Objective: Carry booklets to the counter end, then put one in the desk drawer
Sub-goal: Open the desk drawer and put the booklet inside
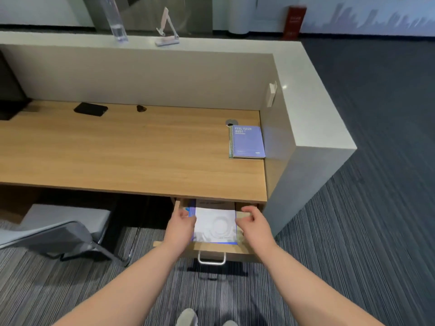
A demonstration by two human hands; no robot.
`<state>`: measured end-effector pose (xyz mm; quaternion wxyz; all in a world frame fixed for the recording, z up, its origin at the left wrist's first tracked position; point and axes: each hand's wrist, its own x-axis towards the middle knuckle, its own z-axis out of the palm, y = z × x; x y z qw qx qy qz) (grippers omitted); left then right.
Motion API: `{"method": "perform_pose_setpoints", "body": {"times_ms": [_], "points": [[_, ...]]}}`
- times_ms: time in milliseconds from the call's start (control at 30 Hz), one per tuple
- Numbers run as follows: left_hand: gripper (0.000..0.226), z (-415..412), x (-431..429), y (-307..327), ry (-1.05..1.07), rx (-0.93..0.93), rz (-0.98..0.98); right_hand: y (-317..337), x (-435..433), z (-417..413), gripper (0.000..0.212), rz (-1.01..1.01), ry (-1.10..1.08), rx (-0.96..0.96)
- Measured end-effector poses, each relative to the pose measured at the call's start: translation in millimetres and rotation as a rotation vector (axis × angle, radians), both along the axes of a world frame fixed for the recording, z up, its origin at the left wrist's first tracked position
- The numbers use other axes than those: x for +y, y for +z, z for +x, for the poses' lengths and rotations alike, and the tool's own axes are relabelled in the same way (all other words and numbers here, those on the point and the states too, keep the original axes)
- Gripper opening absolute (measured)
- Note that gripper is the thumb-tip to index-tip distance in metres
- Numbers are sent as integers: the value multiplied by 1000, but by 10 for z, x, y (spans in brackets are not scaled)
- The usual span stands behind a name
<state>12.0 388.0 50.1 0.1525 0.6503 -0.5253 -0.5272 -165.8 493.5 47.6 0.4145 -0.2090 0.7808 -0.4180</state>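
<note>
A white booklet (215, 225) with blue edges lies inside the open desk drawer (211, 251), under the wooden desk's right end. My left hand (182, 223) grips its left edge and my right hand (250, 222) grips its right edge. The drawer front has a metal handle (211, 258). On the desk's right end, against the counter wall, a purple spiral booklet (247, 142) rests on top of another one whose green edge shows.
A black phone (90, 109) and a small dark object (141, 108) lie at the desk's back. A grey chair (54, 234) stands at the left under the desk. A monitor base (9, 107) sits far left. White counter wall (306, 109) bounds the right.
</note>
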Motion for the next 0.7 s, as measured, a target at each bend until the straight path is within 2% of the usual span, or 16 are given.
{"method": "perform_pose_setpoints", "body": {"times_ms": [133,200,333,400,467,567,700], "points": [[43,343,353,-456,15,-100,139,-431,492,159,8,186,57,-97],[57,479,456,-613,6,-117,201,-607,672,235,11,254,60,-161],[63,577,452,-694,-35,-128,242,-794,714,314,23,328,1,-254],[51,547,364,-677,-64,-96,233,-816,594,313,31,325,-26,-243],[39,505,223,-696,-58,-73,233,-821,459,307,27,302,-78,-260],[39,456,-5,-734,-13,-33,253,-836,311,331,23,284,-149,-269],[36,384,-263,-747,-91,-14,240,-862,61,329,36,285,-150,-264]]}}
